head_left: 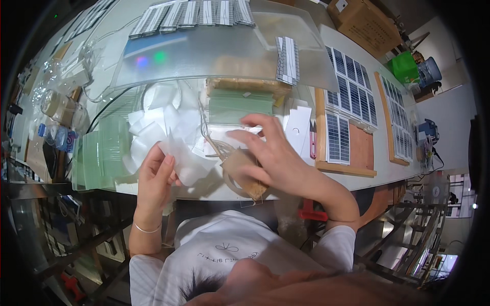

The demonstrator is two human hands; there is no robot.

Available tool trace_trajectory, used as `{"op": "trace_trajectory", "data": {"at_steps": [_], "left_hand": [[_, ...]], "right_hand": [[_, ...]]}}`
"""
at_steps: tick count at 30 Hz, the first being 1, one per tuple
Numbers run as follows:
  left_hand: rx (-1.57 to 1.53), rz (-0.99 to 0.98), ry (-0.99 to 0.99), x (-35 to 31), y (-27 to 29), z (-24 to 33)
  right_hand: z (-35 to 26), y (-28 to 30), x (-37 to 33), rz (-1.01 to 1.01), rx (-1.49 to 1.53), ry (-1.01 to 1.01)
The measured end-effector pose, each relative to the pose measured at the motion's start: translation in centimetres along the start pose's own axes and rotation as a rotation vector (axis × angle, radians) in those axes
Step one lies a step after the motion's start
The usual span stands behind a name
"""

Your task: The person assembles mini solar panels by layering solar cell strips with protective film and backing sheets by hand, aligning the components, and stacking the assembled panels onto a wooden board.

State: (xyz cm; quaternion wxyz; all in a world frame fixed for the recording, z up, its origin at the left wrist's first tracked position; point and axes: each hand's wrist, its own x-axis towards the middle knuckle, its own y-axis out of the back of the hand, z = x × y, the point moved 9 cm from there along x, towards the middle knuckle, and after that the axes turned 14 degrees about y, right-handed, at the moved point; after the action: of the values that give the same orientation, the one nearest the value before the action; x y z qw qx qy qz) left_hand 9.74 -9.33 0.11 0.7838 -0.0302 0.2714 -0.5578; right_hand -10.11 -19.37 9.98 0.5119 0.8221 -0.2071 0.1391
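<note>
My left hand (156, 176) pinches a thin, translucent white sheet (178, 158) between thumb and fingers. Just beyond it lies a loose pile of similar white sheets (148, 140). My right hand (268, 158) has its fingers spread and slightly smeared by motion; nothing shows in its grip. Partly under that hand, at the table's near edge, is a brown block (239, 166) with thin wires (209, 133) by its far side. Whether the fingers touch the block I cannot tell. Pale green sheets (240, 104) are stacked beyond the right hand.
A raised glass sheet (204, 56) spans the back, bearing several grey-and-white strips (288, 60). Green sheets (102, 153) stand at left. Small solar panels (352, 81) sit in a wooden frame (344, 169) at right, near a pink-handled tool (313, 145). A cardboard box (365, 28) is far right.
</note>
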Motion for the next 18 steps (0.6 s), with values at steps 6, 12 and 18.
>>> {"op": "trace_trajectory", "data": {"at_steps": [6, 12, 18], "left_hand": [[-0.051, -0.148, -0.025, -1.1, -1.7, -0.7], [0.233, 0.134, -0.178, 0.3, 3.9, -0.2], [0.525, 0.523, -0.761, -5.6, 2.3, 5.4]], "right_hand": [[-1.0, -4.0, 3.9, 0.008, 0.385, -0.137], [-0.6, -4.6, 3.9, -0.023, 0.327, -0.184], [-1.3, -2.0, 3.8, 0.194, 0.281, -0.084]]}}
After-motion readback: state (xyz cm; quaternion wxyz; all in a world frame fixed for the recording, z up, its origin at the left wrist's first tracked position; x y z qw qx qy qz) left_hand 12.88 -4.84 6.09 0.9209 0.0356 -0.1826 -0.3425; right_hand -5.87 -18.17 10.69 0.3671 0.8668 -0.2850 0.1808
